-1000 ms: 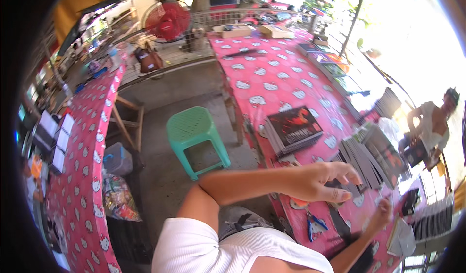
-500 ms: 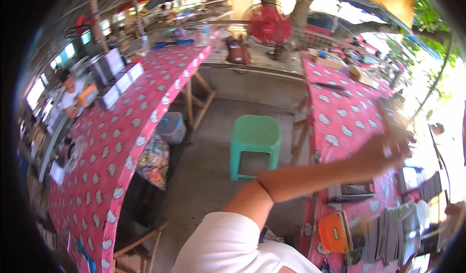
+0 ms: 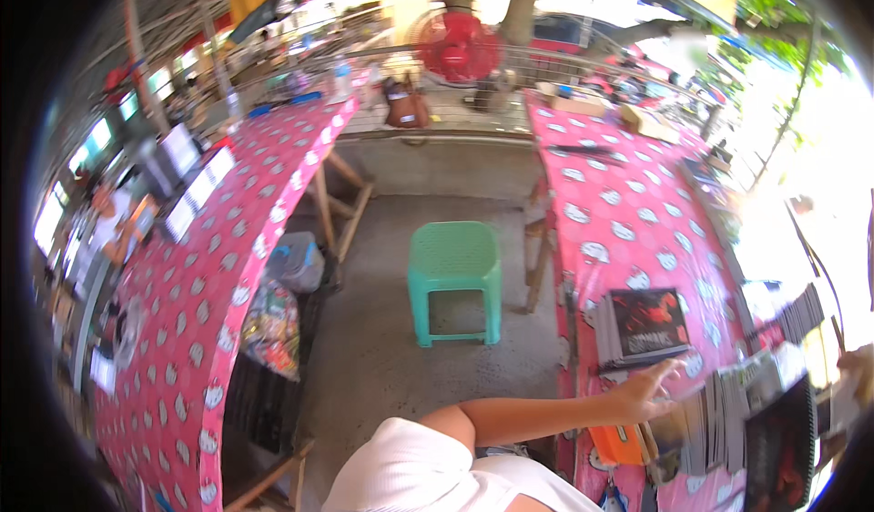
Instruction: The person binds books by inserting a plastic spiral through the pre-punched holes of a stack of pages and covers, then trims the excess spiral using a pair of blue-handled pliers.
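Fingers of the one hand [image 3: 648, 386] I can see are spread loosely, reaching out over the pink patterned tablecloth [image 3: 628, 212] on the right-hand table. Which hand it is I cannot say for certain; from the shoulder it reads to me as the left, and the other is out of view. It holds nothing. It hovers just short of the stack of dark-covered booklets with a red picture [image 3: 645, 325], with the upright rows of thin dark packets [image 3: 719, 412] just beside its fingertips. My worry is those leaning rows: an open-handed sweep could clip them and tip them like dominoes. The orange flat case [image 3: 619, 444] below the wrist sits near the table edge, and I judge a dragged forearm could push it off.
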The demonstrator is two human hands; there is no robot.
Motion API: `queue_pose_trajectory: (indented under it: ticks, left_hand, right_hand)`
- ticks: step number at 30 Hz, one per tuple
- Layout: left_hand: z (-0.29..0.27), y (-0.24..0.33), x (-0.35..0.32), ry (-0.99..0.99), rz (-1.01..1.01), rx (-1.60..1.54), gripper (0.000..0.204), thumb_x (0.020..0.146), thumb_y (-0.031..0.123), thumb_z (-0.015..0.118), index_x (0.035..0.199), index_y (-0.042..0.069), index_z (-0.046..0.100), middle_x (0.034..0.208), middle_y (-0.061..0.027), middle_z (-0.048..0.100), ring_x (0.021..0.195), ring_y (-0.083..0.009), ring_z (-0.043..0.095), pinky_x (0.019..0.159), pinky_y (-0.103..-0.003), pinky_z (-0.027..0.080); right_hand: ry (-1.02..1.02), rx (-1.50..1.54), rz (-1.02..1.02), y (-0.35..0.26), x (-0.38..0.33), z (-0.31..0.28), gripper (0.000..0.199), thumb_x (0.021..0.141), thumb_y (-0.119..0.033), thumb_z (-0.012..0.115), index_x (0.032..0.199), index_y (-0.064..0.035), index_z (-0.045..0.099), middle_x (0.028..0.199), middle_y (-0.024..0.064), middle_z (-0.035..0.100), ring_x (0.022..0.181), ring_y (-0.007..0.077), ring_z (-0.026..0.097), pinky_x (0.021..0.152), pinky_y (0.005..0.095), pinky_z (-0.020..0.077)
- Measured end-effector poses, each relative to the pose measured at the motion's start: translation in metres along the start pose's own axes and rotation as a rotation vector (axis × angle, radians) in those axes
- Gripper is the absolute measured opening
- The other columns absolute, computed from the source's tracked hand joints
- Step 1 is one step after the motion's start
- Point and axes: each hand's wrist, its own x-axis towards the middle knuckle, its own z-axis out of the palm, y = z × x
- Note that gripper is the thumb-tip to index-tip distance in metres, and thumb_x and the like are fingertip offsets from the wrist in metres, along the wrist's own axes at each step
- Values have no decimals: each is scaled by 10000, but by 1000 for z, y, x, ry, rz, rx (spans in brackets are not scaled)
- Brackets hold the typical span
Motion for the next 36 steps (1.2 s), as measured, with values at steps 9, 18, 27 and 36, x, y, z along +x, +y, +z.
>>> queue_pose_trajectory:
  ticks: [9,18,27,36]
  left_hand:
    - [16,-5,-9,-200,-128,8,480,806,144,714,1197,16,467,914,-171,618,846,-235,636,791,-361,483]
    - [5,-49,-6,-234,151,373,329,773,73,706,1048,49,527,863,-136,602,804,-381,597,922,-472,396]
    - [-2,-78,-23,305,-68,71,778,780,201,764,1369,0,298,1283,-163,428,1186,-226,420,1024,-340,327]
    - [19,-61,-19,52,-403,-202,439,877,184,636,1225,-24,469,1072,-108,586,954,-118,535,854,-249,435]
  right_hand:
    - [-99,-95,-142,-9,-49,-35,538,742,11,673,1206,-71,413,1061,86,552,979,196,559,781,305,478]
    - [-85,459,469,87,-114,42,480,810,41,633,1204,-72,383,998,85,607,876,191,618,743,288,516]
    - [-279,-105,167,33,-108,28,587,775,-44,694,1248,-26,346,1185,152,522,1068,254,543,872,354,450]
    - [-292,274,469,-22,-136,16,766,647,-95,827,1265,-40,377,1203,132,472,1151,239,456,958,368,390]
